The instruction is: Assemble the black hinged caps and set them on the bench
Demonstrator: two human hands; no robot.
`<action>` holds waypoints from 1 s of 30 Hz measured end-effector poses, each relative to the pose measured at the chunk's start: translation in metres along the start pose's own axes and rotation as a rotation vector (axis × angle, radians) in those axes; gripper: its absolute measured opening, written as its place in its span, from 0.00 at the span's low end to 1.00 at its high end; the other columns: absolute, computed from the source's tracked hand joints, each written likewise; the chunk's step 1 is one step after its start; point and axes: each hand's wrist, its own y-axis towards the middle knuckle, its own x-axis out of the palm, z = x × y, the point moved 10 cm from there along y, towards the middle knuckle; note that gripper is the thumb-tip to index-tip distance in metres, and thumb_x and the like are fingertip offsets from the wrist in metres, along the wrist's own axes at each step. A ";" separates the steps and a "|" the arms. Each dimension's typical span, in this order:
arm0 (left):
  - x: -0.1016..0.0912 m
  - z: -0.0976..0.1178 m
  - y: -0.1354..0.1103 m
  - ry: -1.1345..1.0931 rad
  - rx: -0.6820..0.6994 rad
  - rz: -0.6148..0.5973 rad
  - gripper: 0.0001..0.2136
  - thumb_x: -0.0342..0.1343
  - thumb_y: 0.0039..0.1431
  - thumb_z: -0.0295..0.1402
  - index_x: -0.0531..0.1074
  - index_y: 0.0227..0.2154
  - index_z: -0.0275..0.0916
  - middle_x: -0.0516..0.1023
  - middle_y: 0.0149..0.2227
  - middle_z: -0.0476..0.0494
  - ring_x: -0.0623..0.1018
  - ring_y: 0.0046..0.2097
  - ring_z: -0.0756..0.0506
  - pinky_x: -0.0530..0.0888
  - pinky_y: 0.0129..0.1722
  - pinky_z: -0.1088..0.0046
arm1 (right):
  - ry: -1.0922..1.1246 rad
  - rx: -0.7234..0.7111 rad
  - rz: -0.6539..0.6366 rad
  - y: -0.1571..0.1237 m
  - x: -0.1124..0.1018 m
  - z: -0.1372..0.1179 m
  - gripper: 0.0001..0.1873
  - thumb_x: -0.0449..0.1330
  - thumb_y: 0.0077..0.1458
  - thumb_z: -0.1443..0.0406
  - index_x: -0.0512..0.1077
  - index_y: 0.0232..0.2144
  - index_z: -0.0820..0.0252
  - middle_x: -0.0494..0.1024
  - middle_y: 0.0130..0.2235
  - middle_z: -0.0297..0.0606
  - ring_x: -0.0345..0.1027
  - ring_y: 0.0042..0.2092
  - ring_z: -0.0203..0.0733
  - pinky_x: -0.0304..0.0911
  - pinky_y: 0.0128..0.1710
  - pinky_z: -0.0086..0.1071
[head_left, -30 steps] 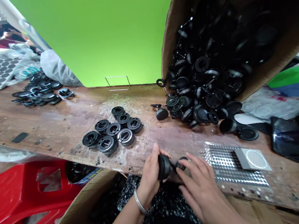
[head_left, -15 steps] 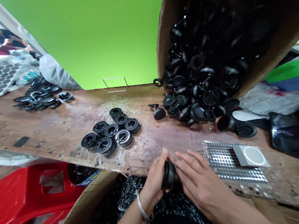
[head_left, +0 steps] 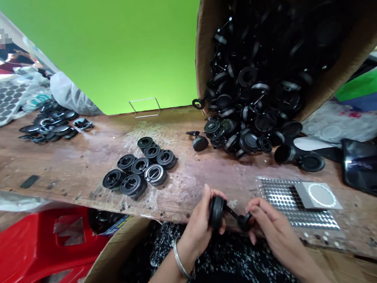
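Left hand (head_left: 199,226) grips black disc part (head_left: 216,211); right hand (head_left: 270,227) pinches its small arm end (head_left: 244,221), near counter (head_left: 78,164) edge.

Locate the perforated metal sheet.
Head view: the perforated metal sheet lies at the wooden bench's near edge, just right of the right hand, which shares a black part with the left hand.

Assembly workshop: worn wooden workbench (head_left: 77,155), tipped cardboard box (head_left: 334,71) spilling black plastic parts (head_left: 255,109), sorted batches (head_left: 139,167) near left.
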 end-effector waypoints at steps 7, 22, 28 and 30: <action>0.040 0.049 -0.025 0.453 0.496 -0.284 0.18 0.56 0.58 0.51 0.70 0.41 0.41 0.71 0.39 0.44 0.72 0.42 0.45 0.70 0.46 0.67 | 0.363 0.347 -0.089 -0.006 -0.001 0.012 0.21 0.57 0.56 0.46 0.66 0.33 0.59 0.68 0.24 0.32 0.60 0.22 0.33 0.53 0.15 0.23; -0.016 0.014 -0.002 -0.095 0.086 0.182 0.24 0.50 0.56 0.57 0.65 0.27 0.38 0.66 0.18 0.53 0.72 0.17 0.50 0.60 0.10 0.82 | -1.097 -0.516 0.175 0.001 -0.055 -0.010 0.09 0.52 0.60 0.68 0.72 0.31 0.57 0.72 0.35 0.39 0.68 0.39 0.42 0.64 0.39 0.35; -0.014 0.007 0.001 -0.165 0.059 0.176 0.23 0.50 0.56 0.57 0.63 0.26 0.39 0.65 0.19 0.54 0.72 0.17 0.49 0.61 0.11 0.80 | -1.256 -0.465 0.103 0.018 -0.047 -0.012 0.08 0.53 0.52 0.73 0.66 0.25 0.57 0.69 0.30 0.35 0.64 0.35 0.41 0.61 0.35 0.33; -0.017 0.006 0.001 -0.153 0.065 0.202 0.24 0.50 0.56 0.58 0.63 0.26 0.39 0.64 0.18 0.54 0.71 0.17 0.50 0.62 0.11 0.80 | -1.307 -0.454 0.118 0.019 -0.048 -0.010 0.08 0.53 0.50 0.74 0.64 0.24 0.57 0.69 0.30 0.35 0.63 0.35 0.42 0.60 0.35 0.34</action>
